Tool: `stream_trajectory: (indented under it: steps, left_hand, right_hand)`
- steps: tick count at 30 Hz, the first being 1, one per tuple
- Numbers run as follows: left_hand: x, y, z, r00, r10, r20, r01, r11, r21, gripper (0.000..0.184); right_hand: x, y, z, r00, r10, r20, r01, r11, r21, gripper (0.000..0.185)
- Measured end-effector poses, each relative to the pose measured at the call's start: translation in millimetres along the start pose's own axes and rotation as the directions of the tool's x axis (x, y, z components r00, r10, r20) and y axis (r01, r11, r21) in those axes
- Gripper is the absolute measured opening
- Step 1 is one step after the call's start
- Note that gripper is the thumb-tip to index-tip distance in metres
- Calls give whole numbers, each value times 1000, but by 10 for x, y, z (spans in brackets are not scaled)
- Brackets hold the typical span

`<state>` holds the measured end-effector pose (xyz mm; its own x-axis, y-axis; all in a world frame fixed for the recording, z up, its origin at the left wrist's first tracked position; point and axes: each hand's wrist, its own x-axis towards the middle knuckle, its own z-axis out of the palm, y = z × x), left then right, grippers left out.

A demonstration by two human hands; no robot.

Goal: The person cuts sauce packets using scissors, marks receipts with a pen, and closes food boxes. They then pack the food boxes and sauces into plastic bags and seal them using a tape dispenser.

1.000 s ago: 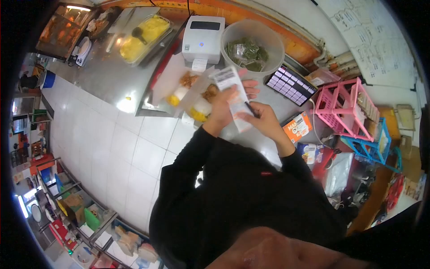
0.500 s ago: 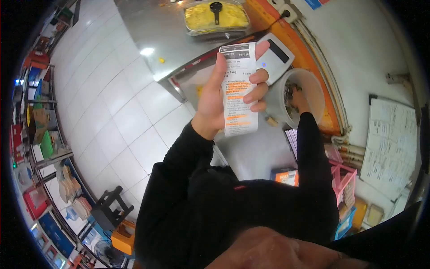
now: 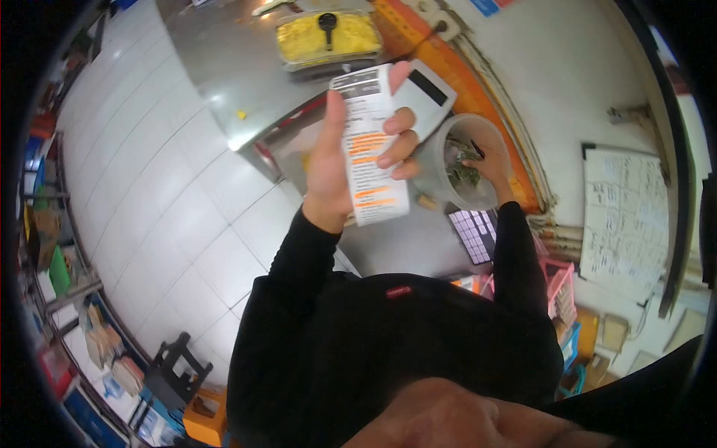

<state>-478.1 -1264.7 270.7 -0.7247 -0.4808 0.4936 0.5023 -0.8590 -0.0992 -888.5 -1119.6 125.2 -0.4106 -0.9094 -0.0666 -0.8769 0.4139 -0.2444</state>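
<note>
A long printed receipt (image 3: 370,160) with orange-highlighted lines is in my left hand (image 3: 332,168), thumb on one edge and fingers round the other. My right hand (image 3: 489,168) reaches into a round translucent tub (image 3: 478,201) that holds green leafy packets (image 3: 461,173). A dark pen-like object (image 3: 477,149) shows at its fingers; whether they also grip a packet is hard to make out. Behind the receipt stands a white label printer (image 3: 426,93), partly hidden.
A yellow-filled tray (image 3: 328,41) with a black scoop sits at the far end of the metal counter (image 3: 396,250). Near the tub is a tablet-like screen (image 3: 472,235). Pink baskets (image 3: 559,287) stand to the right, a whiteboard (image 3: 624,216) beyond, and a black stool (image 3: 179,373) at lower left.
The receipt, earlier handled by both hands, is now in my left hand alone. My right hand has moved away from it into the tub. The view has turned.
</note>
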Motion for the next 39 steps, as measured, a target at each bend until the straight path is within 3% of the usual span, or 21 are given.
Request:
stream_trajectory:
  steps: [3, 6, 9, 12, 15, 17, 18, 20, 22, 24, 27, 30, 33, 35, 38, 39]
  left_hand:
    - [36, -77, -79, 1000, 0, -10, 0, 1000, -24, 67]
    - [20, -129, -125, 1000, 8, -28, -9, 1000, -28, 64]
    - [-7, -161, -154, 999, 13, -40, -15, 999, -42, 62]
    - [-42, -141, -153, 998, 20, -59, -23, 999, -44, 62]
    - [-94, -130, -162, 996, 46, -82, -49, 998, -29, 62]
    - [-134, -124, -185, 992, 69, -106, -71, 997, -7, 62]
    - [-165, -130, -243, 984, 89, -152, -66, 987, 149, 61]
    - [-232, -195, -452, 959, 152, -237, -32, 896, 443, 57]
    - [-163, -382, -602, 825, 290, -485, 213, 635, 742, 50]
    - [-99, -645, -929, 758, 310, -574, 294, 623, 725, 45]
    - [-49, -990, -1180, 737, 354, -575, 419, 429, 800, 41]
    - [23, -1048, -1139, 725, 337, -600, 248, 685, 685, 38]
    - [-59, -891, -1213, 679, 323, -660, 287, 711, 643, 37]
    - [-169, -644, -1238, 620, 409, -670, 343, 626, 700, 35]
    - [-397, -176, -1252, 567, 569, -596, 385, 457, 802, 33]
    - [-490, 16, -1303, 578, 611, -541, 413, 353, 840, 33]
  right_hand:
    - [-178, -207, -260, 984, 169, 52, -174, 975, 137, 47]
    - [-318, -131, -267, 968, 250, -16, -222, 886, 407, 45]
    - [-408, -53, -340, 983, 103, -152, -106, 994, -7, 42]
    - [-429, -54, -432, 986, 164, 11, -161, 949, 272, 35]
    - [-391, 1, -412, 958, 283, -38, -242, 875, 420, 39]
    - [-439, -119, -518, 922, 387, 30, -347, 787, 510, 37]
    - [-456, -293, -625, 901, 429, 66, -392, 738, 549, 36]
    - [-499, -561, -762, 920, 384, 79, -338, 676, 654, 33]
    - [-587, -878, -879, 938, 336, 83, -284, 611, 739, 30]
    - [-674, -1212, -937, 956, 285, 73, -225, 551, 803, 28]
    - [-729, -1446, -793, 985, 165, -41, -65, 591, 804, 27]
    - [-838, -1650, -746, 979, 188, 83, -132, 265, 955, 24]
    - [-911, -1744, -732, 978, 180, 105, -115, 44, 992, 22]
    - [-920, -1742, -701, 986, 140, 85, -73, -91, 993, 26]
    - [-960, -1679, -544, 987, 112, 118, -114, -42, 993, 26]
    - [-972, -1693, -474, 980, 125, 153, -164, 82, 983, 27]
